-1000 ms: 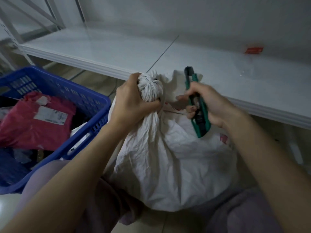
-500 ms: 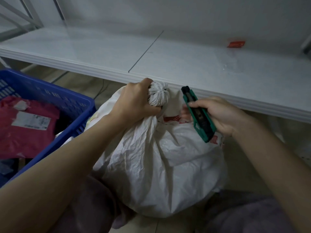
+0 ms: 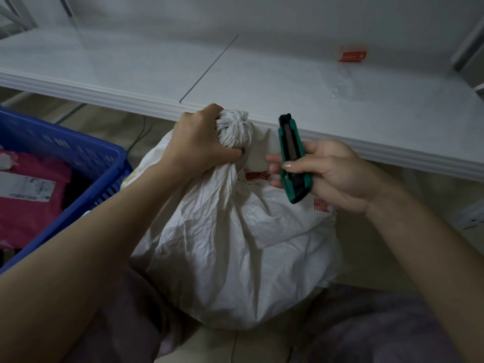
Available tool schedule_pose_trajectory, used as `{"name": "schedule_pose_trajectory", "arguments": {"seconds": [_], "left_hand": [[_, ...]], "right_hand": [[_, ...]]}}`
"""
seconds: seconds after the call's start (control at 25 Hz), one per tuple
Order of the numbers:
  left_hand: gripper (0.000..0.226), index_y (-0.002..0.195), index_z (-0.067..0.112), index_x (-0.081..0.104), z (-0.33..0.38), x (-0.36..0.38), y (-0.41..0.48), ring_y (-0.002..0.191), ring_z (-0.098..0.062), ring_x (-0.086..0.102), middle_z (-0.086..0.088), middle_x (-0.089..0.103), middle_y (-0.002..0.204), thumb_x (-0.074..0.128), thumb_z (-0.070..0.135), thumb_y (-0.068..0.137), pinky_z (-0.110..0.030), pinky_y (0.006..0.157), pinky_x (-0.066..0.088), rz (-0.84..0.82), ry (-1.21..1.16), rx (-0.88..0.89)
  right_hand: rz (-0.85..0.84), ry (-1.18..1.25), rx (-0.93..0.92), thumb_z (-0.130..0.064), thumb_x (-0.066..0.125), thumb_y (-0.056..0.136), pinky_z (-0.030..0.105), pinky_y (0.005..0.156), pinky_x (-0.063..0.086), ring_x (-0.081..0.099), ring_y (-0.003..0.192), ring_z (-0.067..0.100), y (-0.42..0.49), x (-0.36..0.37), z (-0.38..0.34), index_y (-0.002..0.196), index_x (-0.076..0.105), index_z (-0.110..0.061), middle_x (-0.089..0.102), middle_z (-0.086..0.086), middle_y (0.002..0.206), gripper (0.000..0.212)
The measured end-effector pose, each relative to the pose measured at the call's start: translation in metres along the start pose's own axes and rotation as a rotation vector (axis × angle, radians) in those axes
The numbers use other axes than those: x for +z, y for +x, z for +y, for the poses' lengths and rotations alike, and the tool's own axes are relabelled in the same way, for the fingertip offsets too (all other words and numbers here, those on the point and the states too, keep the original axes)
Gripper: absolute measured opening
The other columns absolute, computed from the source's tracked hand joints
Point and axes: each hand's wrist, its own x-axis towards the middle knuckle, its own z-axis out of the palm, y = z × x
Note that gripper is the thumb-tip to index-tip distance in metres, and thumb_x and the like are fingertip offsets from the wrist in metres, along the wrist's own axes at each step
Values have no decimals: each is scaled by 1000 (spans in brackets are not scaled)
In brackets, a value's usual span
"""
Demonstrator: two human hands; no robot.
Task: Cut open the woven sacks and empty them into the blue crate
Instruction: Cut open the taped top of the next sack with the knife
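A full white woven sack (image 3: 230,252) with red print stands on the floor between my knees, its neck tied into a bunched knot (image 3: 235,129). My left hand (image 3: 199,142) grips the neck just below that knot. To the right of the knot, my right hand (image 3: 332,174) holds a green and black utility knife (image 3: 293,158), its tip pointing up and away, a little apart from the sack. The blue crate (image 3: 78,163) stands at the left and holds a pink mailer bag (image 3: 28,195) with a white label.
A low white shelf board (image 3: 262,74) runs across behind the sack, its edge just beyond the knot. A small red and white label (image 3: 352,54) lies on it at the back right. Shelf uprights stand at the far left and right.
My right hand has drawn the knife away from the sack's neck to the right and turned it upright. The view has shifted right, so the crate sits further left. My left hand keeps its grip.
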Motion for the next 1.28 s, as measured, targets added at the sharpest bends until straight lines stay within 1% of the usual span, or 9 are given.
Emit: {"name": "schedule_pose_trajectory", "arguments": {"seconds": [0.28, 0.56, 0.76, 0.84, 0.92, 1.0, 1.08, 1.2, 1.28], "left_hand": [[61, 93, 5, 58, -1, 3, 4, 74, -25, 57, -6, 64, 77, 59, 48, 50, -34, 65, 41, -6, -7, 21], [61, 97, 8, 60, -9, 1, 5, 79, -24, 59, -4, 65, 82, 62, 47, 51, -31, 69, 42, -11, -23, -13], [57, 89, 7, 60, -9, 0, 8, 75, -24, 58, -4, 63, 76, 62, 48, 49, -32, 68, 41, -36, -13, -12], [53, 80, 6, 57, -8, -2, 10, 71, -25, 56, -5, 60, 71, 63, 49, 49, -33, 65, 39, -67, -8, -6], [52, 78, 6, 57, -9, -4, 11, 69, -24, 53, -5, 59, 70, 63, 48, 49, -33, 65, 37, -73, -9, -4], [55, 80, 4, 59, -9, -4, 10, 68, -24, 52, -6, 59, 70, 63, 49, 48, -31, 63, 33, -72, -6, 1], [61, 79, 5, 59, -10, -4, 9, 65, -22, 50, -5, 58, 69, 60, 55, 46, -28, 59, 30, -68, -22, 17], [66, 78, 9, 58, -10, -5, 9, 64, -21, 50, -1, 56, 67, 49, 63, 41, -25, 58, 27, -61, -26, 39], [69, 79, 7, 59, -11, -5, 9, 66, -24, 53, -3, 59, 68, 48, 64, 40, -27, 60, 29, -61, -16, 47]], "right_hand": [[149, -216, -197, -11, 41, 100, 19, 54, 53, 61, 57, 9, 10, 5, 18, 99, 59, 5, 64, 11, 77, 24], [297, -260, -278, -24, 49, 98, 21, 43, 47, 55, 46, 10, 9, 4, 21, 80, 62, -2, 60, 10, 64, 32], [305, -232, -285, -20, 61, 91, 24, 51, 53, 62, 53, 15, 3, -2, 21, 101, 58, -3, 67, 10, 69, 20], [247, -546, -377, -22, 60, 91, 27, 55, 53, 62, 59, 15, -2, -5, 22, 118, 54, -19, 67, 3, 79, 27], [210, -881, -508, -31, 54, 95, 30, 73, 53, 66, 79, 15, -3, -7, 25, 131, 46, -38, 67, -10, 101, 37], [224, -1017, -620, -36, 47, 97, 21, 85, 48, 63, 101, 12, -1, -8, 29, 136, 47, -35, 63, -13, 120, 39], [224, -1118, -683, -39, 44, 97, 28, 80, 48, 63, 95, 15, 2, -11, 33, 138, 48, -29, 68, 0, 113, 42], [226, -1218, -691, -48, 37, 95, 35, 68, 46, 57, 76, 13, 6, -14, 36, 140, 44, -33, 65, 1, 92, 48], [226, -1209, -673, -50, 37, 94, 37, 72, 50, 59, 83, 13, 6, -13, 37, 141, 42, -36, 66, 0, 100, 49]]}}
